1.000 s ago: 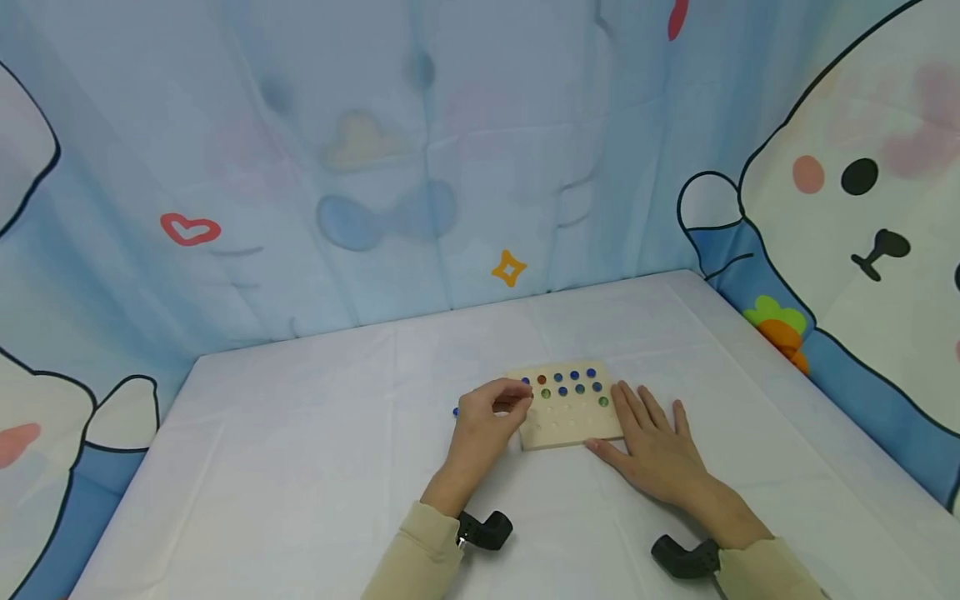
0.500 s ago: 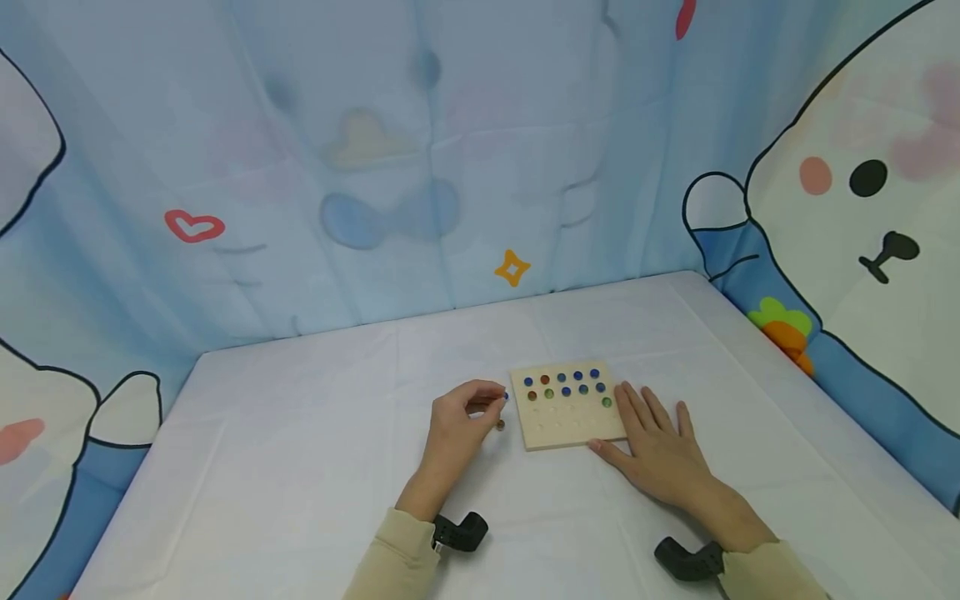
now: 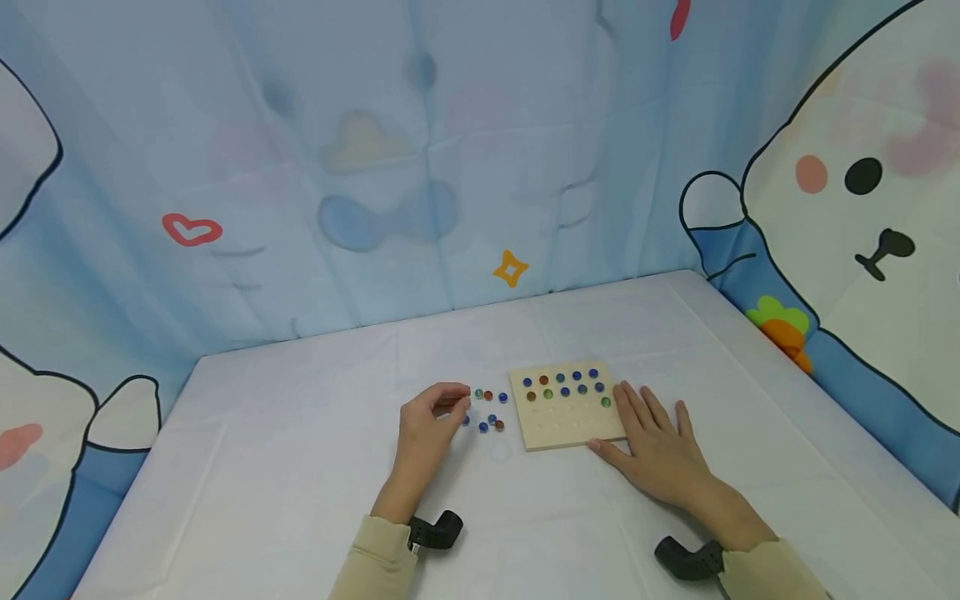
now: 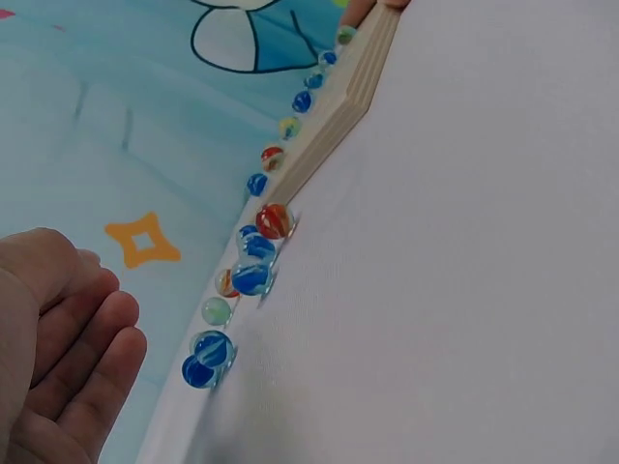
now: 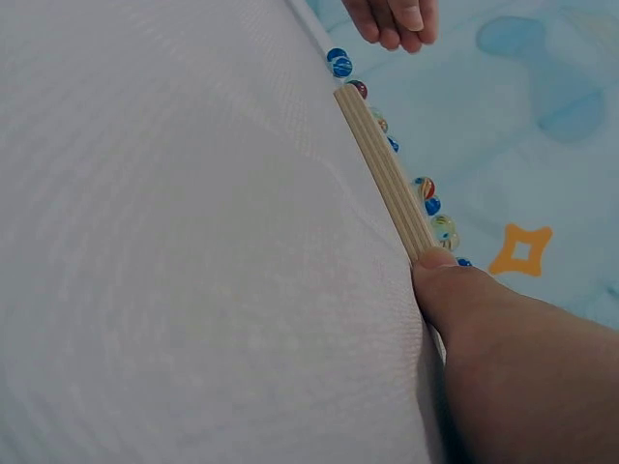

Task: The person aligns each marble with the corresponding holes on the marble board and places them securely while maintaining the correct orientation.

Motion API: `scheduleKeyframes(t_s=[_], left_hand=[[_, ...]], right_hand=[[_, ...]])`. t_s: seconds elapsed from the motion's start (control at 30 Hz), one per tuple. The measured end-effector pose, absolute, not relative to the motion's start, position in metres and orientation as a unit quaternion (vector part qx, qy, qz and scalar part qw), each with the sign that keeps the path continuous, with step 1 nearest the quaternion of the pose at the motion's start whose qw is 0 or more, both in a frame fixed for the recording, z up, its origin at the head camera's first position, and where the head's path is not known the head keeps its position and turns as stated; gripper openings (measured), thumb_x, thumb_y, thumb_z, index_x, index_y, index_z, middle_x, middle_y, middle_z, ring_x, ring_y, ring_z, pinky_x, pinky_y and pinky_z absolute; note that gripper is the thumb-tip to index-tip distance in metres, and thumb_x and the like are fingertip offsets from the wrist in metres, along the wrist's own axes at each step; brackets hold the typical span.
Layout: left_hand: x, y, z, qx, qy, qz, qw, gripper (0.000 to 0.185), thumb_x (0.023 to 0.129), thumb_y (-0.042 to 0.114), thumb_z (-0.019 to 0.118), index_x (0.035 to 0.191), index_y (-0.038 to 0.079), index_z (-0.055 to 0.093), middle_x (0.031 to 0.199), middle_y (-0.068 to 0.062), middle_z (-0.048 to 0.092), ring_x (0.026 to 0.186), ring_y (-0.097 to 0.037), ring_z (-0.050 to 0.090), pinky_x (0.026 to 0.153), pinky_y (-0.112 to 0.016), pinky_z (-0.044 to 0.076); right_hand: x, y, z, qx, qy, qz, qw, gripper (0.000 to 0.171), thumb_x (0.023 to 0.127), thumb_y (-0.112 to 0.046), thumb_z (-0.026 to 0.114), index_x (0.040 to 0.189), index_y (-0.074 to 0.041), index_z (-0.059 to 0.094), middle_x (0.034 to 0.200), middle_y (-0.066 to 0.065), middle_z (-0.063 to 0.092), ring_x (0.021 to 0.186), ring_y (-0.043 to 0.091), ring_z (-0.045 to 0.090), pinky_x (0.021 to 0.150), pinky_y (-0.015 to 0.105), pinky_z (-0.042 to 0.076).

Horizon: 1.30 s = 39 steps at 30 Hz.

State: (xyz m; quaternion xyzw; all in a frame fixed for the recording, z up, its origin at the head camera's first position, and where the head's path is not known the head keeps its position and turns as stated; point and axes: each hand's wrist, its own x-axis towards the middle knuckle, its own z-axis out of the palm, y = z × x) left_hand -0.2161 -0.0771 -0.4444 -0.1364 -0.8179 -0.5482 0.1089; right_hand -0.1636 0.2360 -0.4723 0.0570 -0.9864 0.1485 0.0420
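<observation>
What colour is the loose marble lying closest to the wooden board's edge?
Red-orange, with clear glass around it: the marble beside the wooden board, best seen in the left wrist view.

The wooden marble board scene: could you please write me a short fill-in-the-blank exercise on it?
1. The right hand rests flat beside the wooden ____.
2. The loose marbles lie on the white ____, between the board and the left hand.
3. The marbles set in the board fill its ____ rows, away from the person.

Missing words: board; tablecloth; far
</observation>
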Motion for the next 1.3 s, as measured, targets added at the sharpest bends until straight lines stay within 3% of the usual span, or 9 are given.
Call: scheduleKeyframes(t_s=[0.63, 1.3], left_hand=[[-0.226, -0.089, -0.463, -0.077, -0.829, -0.548, 0.08, 0.019, 0.091, 0.01, 0.071, 0.109, 0.006, 0.072, 0.104, -0.005, 0.074, 0.091, -0.014, 0.068, 0.081, -0.022, 0.056], [-0.231, -0.086, -0.468, -0.085, -0.859, -0.497, 0.082, 0.013, 0.088, 0.01, 0.074, 0.101, 0.01, 0.073, 0.091, -0.002, 0.073, 0.082, -0.011, 0.066, 0.075, -0.022, 0.055]], right_hand=[[-0.164, 0.234, -0.467, 0.065, -0.987, 0.143, 0.04, 0.1, 0.093, -0.067, 0.048, 0.156, 0.003, 0.014, 0.162, 0.027, 0.018, 0.149, 0.049, 0.012, 0.113, 0.074, -0.002], [-0.164, 0.236, -0.468, 0.064, -0.987, 0.146, 0.03, 0.101, 0.094, -0.069, 0.045, 0.157, 0.002, 0.01, 0.162, 0.027, 0.015, 0.149, 0.049, 0.009, 0.113, 0.074, -0.005]])
